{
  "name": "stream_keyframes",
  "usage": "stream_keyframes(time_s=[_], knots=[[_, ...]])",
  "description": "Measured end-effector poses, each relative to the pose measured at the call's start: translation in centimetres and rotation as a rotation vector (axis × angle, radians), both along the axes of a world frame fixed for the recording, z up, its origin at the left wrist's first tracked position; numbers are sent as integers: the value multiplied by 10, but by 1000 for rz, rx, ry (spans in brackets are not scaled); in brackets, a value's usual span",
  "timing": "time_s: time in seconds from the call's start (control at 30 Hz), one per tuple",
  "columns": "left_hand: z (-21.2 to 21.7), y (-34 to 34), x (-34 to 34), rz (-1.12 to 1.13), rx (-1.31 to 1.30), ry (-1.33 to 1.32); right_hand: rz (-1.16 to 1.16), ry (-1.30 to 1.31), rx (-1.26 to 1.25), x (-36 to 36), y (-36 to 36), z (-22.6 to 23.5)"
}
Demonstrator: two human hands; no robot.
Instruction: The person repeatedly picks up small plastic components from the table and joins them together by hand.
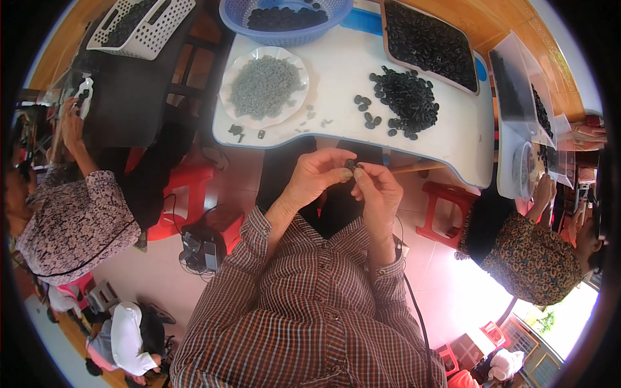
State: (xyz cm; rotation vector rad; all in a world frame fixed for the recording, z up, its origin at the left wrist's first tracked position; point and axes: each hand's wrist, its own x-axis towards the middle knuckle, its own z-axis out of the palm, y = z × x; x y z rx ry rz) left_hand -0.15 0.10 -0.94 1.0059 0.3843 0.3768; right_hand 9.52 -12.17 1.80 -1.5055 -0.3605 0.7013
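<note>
In front of my chest, just off the near edge of the white table (336,97), my hands meet at their fingertips. My left hand (318,174) pinches a small black oval part (350,164) between thumb and fingers. My right hand (377,188) also has its thumb and fingers closed at the same spot; whether it grips that part or a second small piece is hidden. On the table beyond lie a pile of small black oval parts (409,100) to the right and a white scalloped plate (226,90) heaped with small pale grey translucent pieces (264,87) to the left.
A blue plastic basket (288,33) and a tray of black parts (428,45) stand at the table's far side. Loose pieces lie near its front edge. Co-workers sit left and right. Red stools (446,212) and a device with cables (200,252) are on the floor.
</note>
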Motion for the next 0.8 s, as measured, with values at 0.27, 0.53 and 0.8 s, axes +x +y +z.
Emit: stream_keyframes(time_s=[0.27, 0.53, 0.8], knots=[[-1, -2, 0, -28, 127, 19, 32, 70, -1, 3, -1, -2], [2, -1, -1, -14, 229, 19, 47, 158, 26, 6, -2, -2], [5, 2, -1, 1, 341, 42, 54, 254, 77, 7, -1, -5]])
